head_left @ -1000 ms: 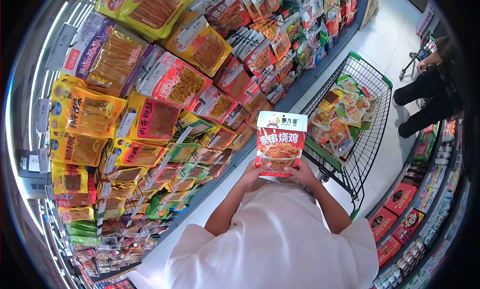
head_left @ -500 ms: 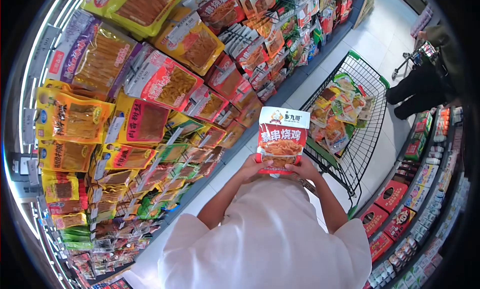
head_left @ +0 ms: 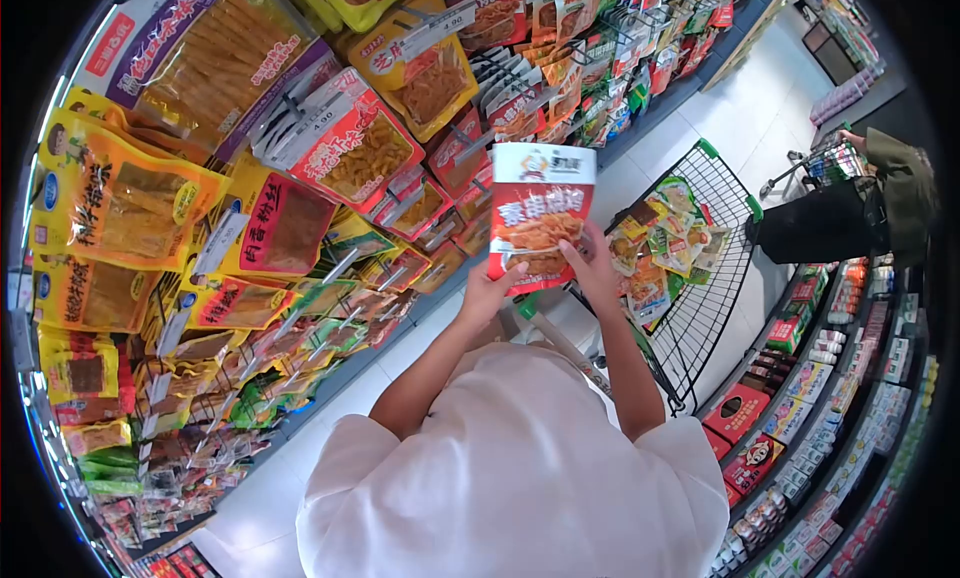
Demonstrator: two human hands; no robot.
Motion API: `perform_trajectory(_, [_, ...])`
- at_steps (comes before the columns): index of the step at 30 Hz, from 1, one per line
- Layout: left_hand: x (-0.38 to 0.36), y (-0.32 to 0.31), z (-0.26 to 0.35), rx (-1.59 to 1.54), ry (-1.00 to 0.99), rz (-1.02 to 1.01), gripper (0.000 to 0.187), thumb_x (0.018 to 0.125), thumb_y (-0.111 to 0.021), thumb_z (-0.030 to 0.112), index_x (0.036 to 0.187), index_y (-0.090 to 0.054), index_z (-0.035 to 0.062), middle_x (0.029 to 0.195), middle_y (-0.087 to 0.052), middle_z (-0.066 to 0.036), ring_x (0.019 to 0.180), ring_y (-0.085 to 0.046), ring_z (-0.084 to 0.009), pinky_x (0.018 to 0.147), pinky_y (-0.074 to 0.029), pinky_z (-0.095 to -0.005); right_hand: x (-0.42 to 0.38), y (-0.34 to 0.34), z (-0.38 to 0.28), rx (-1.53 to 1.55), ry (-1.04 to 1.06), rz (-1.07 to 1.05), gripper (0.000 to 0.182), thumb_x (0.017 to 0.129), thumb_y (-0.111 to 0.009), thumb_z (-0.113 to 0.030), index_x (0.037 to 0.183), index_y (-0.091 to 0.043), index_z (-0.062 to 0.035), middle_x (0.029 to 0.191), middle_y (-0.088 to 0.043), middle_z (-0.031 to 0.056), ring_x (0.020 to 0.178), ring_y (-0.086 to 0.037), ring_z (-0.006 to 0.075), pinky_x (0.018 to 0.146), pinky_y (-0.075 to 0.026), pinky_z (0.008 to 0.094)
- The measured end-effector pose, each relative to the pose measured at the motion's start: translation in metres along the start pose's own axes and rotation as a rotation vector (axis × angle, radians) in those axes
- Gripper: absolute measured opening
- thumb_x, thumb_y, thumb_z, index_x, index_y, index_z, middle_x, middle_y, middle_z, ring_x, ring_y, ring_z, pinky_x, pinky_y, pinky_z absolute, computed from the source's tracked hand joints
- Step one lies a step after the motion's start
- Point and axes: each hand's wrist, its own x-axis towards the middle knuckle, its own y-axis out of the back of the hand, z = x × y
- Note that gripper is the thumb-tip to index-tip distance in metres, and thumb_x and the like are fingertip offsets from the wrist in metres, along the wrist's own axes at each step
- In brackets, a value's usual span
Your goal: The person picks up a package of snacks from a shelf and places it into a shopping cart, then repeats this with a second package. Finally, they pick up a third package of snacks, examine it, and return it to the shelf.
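Note:
A red snack packet (head_left: 545,218) with a white header and a picture of food on its front is held upright ahead of my chest. My left hand (head_left: 492,290) grips its lower left corner, thumb on the front. At the lower right edge, my right hand (head_left: 597,275) holds it too, with the thumb lying over the front. The fingers behind the packet are hidden. Just right of my hands stands a black wire shopping cart (head_left: 722,316) with green corners, and several colourful snack packets (head_left: 672,240) lie in it.
A tall rack of hanging packaged snacks (head_left: 355,143) with price tags runs along my left. Curved shelves of boxes and jars (head_left: 800,418) line the right. Beyond the cart, a person in dark trousers (head_left: 822,223) stands by another cart (head_left: 835,163) on the tiled floor (head_left: 760,88).
Both hands have lifted the packet higher and slightly left in view. My right thumb now lies further up its front. The view has shifted, bringing the left rack closer.

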Motion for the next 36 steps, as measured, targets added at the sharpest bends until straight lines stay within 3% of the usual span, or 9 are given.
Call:
perform_trajectory(4, [0.015,0.026,0.02,0.025,-0.05,0.044,0.026,0.09,-0.071,0.015,0.109,-0.067,-0.0011,0.1,-0.07,-0.004,0.087,-0.063,-0.0081,0.079,-0.051,-0.0255,0.025,-0.033,-0.013,0.028,0.08,-0.111,0.059,0.09,-0.069,-0.013,0.14,-0.039,-0.0014,0.128,-0.053,0.0106,0.114,-0.055,0.0197,0.09,-0.052,0.0316])
perform_trajectory(8, [0.04,0.051,0.018,0.045,-0.012,0.019,0.028,0.09,-0.071,0.015,0.113,-0.066,-0.0009,0.101,-0.07,-0.004,0.089,-0.064,-0.009,0.08,-0.051,-0.0257,0.033,-0.049,-0.018,0.059,0.017,-0.14,0.055,0.092,-0.066,-0.012,0.138,-0.039,-0.0023,0.125,-0.055,0.0123,0.108,-0.059,0.0179,0.089,-0.052,0.0314])
perform_trajectory(14, [0.038,0.061,0.009,0.038,0.087,-0.171,0.032,0.09,-0.069,0.013,0.118,-0.062,-0.002,0.109,-0.069,-0.007,0.097,-0.064,-0.0115,0.087,-0.052,-0.0273,0.018,-0.045,0.026,-0.04,-0.188,-0.017,0.05,0.092,-0.067,-0.015,0.132,-0.042,-0.001,0.115,-0.062,0.0118,0.102,-0.062,0.0161,0.085,-0.051,0.0283])
perform_trajectory(21, [0.044,0.052,0.001,0.068,0.175,-0.338,0.041,0.088,-0.072,0.016,0.123,-0.059,0.0002,0.114,-0.067,-0.007,0.102,-0.063,-0.0129,0.089,-0.051,-0.0286,-0.003,-0.03,0.015,-0.179,-0.307,0.126,0.049,0.092,-0.067,-0.016,0.132,-0.043,0.0008,0.105,-0.066,0.0095,0.096,-0.064,0.0142,0.083,-0.051,0.0277])
perform_trajectory(27, [0.057,0.036,0.002,0.094,0.127,-0.323,0.042,0.087,-0.073,0.012,0.124,-0.058,0.0005,0.117,-0.066,-0.007,0.104,-0.062,-0.0126,0.091,-0.05,-0.029,0.021,-0.015,0.019,-0.096,-0.188,0.081,0.047,0.093,-0.066,-0.015,0.131,-0.043,0.0018,0.106,-0.066,0.0097,0.094,-0.063,0.0139,0.083,-0.051,0.028])
perform_trajectory(28, [0.056,0.036,0.001,0.097,0.128,-0.306,0.042,0.087,-0.073,0.012,0.124,-0.058,0.0007,0.116,-0.066,-0.007,0.103,-0.062,-0.0127,0.091,-0.05,-0.029,0.024,-0.017,0.012,-0.005,-0.267,0.089,0.049,0.093,-0.066,-0.016,0.132,-0.043,0.0017,0.108,-0.064,0.0101,0.095,-0.063,0.0142,0.083,-0.051,0.0275])
perform_trajectory(36, [0.065,0.029,0.009,0.162,0.184,-0.229,0.039,0.085,-0.073,0.006,0.122,-0.059,0.0019,0.112,-0.067,-0.005,0.098,-0.063,-0.0112,0.086,-0.052,-0.027,0.042,-0.012,0.038,0.096,-0.225,0.038,0.053,0.091,-0.07,-0.019,0.133,-0.044,-0.0011,0.111,-0.064,0.0122,0.099,-0.062,0.0157,0.083,-0.051,0.0289])
